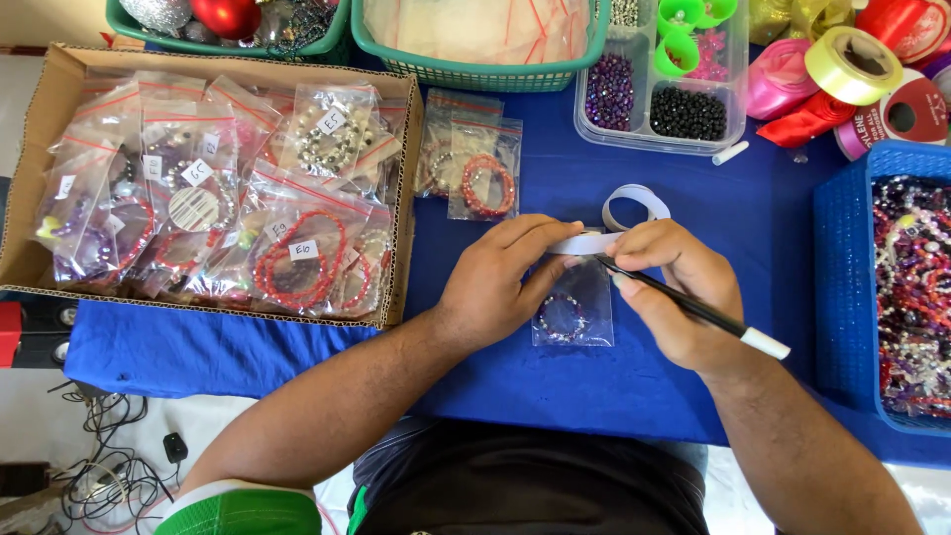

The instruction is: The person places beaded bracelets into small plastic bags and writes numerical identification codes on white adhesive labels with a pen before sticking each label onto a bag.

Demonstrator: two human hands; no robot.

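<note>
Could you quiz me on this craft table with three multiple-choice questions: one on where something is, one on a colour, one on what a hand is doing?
1. Where is the cardboard box of bagged bracelets?
A. left of the hands
B. right of the hands
C. under the table

2. What colour is the tablecloth?
A. green
B. blue
C. white

3. What does the right hand hold?
A. scissors
B. nothing
C. a black pen

Answers:
1 A, it sits at the left edge.
2 B, blue cloth shows around the small clear bag.
3 C, the pen lies in its fingers while the left hand pins a white strip.
</note>
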